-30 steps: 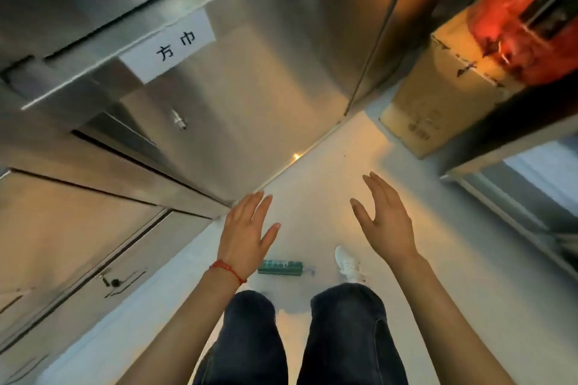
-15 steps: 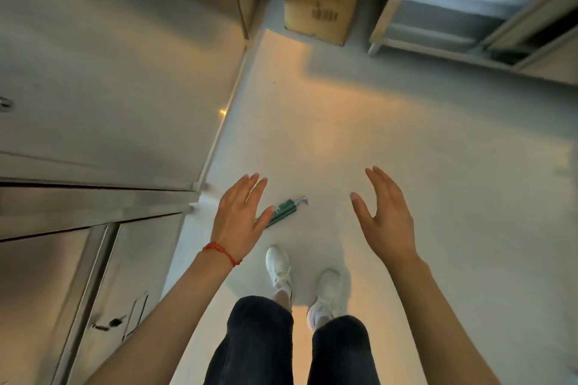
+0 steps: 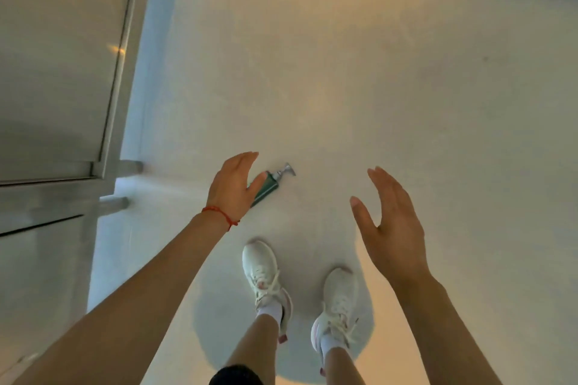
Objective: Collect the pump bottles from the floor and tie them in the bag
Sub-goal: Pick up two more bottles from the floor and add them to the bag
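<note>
Far left: brushed stainless-steel cabinet (image 3: 59,56), flat panels, 2 round legs on the pale, smooth matte floor (image 3: 375,87). Left hand (image 3: 233,186) hangs above the floor, fingers loosely spread, holding nothing; thin red string bracelet (image 3: 220,215) on the wrist. 1 pump bottle (image 3: 266,186) lies on its side on the floor, slim dark-green cylinder with a silver pump head, partly hidden behind that hand, ahead of 2 white lace-up sneakers (image 3: 266,278). Right hand (image 3: 392,225) is open, palm curved inward, empty, well apart from the bottle.
</note>
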Available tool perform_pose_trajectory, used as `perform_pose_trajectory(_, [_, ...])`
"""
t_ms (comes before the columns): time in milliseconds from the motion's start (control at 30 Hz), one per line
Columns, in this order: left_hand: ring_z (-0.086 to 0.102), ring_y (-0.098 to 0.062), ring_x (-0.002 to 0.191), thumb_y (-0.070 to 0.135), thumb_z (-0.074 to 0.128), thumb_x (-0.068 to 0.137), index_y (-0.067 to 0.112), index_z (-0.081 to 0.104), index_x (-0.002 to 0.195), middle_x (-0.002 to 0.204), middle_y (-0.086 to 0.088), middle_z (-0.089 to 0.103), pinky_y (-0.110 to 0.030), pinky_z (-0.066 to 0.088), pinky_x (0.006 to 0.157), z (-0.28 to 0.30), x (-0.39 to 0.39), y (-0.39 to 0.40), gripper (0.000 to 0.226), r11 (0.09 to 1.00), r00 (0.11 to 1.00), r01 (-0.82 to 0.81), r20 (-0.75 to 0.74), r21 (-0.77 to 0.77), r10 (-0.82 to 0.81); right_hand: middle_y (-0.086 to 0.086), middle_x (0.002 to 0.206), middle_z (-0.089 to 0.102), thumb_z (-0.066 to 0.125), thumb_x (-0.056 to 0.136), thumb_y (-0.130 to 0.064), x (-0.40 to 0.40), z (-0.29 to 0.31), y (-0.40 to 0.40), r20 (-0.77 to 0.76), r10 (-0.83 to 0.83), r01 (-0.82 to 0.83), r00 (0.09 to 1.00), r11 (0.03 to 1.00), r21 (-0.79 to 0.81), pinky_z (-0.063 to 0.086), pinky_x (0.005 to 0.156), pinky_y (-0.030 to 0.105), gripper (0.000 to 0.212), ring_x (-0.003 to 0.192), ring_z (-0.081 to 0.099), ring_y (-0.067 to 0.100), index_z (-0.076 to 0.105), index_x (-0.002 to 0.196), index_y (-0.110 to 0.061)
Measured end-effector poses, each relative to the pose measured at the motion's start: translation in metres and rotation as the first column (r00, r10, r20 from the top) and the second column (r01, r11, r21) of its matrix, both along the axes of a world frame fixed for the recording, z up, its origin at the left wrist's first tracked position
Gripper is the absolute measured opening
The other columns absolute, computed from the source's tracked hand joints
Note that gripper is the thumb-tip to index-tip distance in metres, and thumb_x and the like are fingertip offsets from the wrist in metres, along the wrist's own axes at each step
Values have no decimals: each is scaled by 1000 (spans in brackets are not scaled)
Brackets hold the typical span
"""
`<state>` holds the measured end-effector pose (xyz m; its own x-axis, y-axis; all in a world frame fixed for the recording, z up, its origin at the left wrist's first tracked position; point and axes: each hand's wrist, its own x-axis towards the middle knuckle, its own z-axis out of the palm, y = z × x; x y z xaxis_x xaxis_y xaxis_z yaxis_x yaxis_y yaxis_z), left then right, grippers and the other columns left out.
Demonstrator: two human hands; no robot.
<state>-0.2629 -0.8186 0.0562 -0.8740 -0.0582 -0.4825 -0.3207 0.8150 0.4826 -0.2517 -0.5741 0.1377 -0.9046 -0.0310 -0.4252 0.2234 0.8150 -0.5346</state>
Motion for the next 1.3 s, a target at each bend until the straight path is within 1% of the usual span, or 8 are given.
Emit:
perform_pose_trajectory(133, [36,-30,129,34,54,88,9,38,135,142,-14,40,-37,31,106,-114,-4,-2,55,999,986,11,166,-52,-2,-2,149,34,34,86,-49,9,-98,4,2,50,-50,999,999,2,21,103,24,58,136,28,12,32,139,-24])
perform_pose_trajectory(267, [42,-32,122,40,63,80,12,42,132,135,-15,46,-42,38,99,-190,2,-6,62,974,945,154,312,-163,-97,-1,147,37,37,86,-47,23,-169,11,6,90,-90,996,996,19,23,103,24,57,135,30,13,35,137,-22])
perform_pose_trajectory(467, [54,-33,98,34,69,74,9,52,116,110,-15,57,-42,46,86,-237,18,-11,52,972,942,168,319,-167,-108,0,146,38,37,86,-47,34,-213,16,17,96,-96,995,995,18,24,102,26,57,135,32,15,36,137,-21])
perform_pose_trajectory(600, [55,-30,89,31,71,71,7,58,105,100,-15,62,-33,43,75,-242,17,-12,44,987,960,95,275,-133,-55,-1,146,38,37,86,-47,37,-221,11,26,87,-87,996,996,-6,24,103,26,58,135,32,14,35,137,-21])
perform_pose_trajectory(733, [54,-21,81,32,73,72,11,63,102,89,-5,61,-28,39,72,-199,16,-12,38,963,929,-264,282,47,241,-1,147,38,37,86,-47,32,-203,6,31,105,-105,994,995,0,24,102,26,57,135,32,15,35,137,-22])
perform_pose_trajectory(900, [63,-14,75,16,71,74,14,66,87,81,1,66,-27,52,73,-96,25,-11,14,633,736,-675,407,379,541,-1,146,38,38,88,-48,21,-132,-11,19,115,-115,993,993,2,26,99,26,55,135,32,14,35,137,-24])
perform_pose_trajectory(1067, [67,-7,63,11,67,77,21,67,77,63,10,71,-21,55,62,23,39,-19,10,404,621,-769,428,496,656,3,145,41,41,89,-46,-2,-26,-41,-54,231,-230,972,973,21,28,99,29,54,133,36,19,38,136,-21])
perform_pose_trajectory(1300, [67,-7,63,5,63,78,17,67,80,63,8,71,-19,54,57,193,40,-48,13,247,576,-727,375,640,726,4,143,44,33,87,-51,-32,129,-94,-156,408,-408,899,912,37,31,101,34,57,129,43,21,39,135,-21])
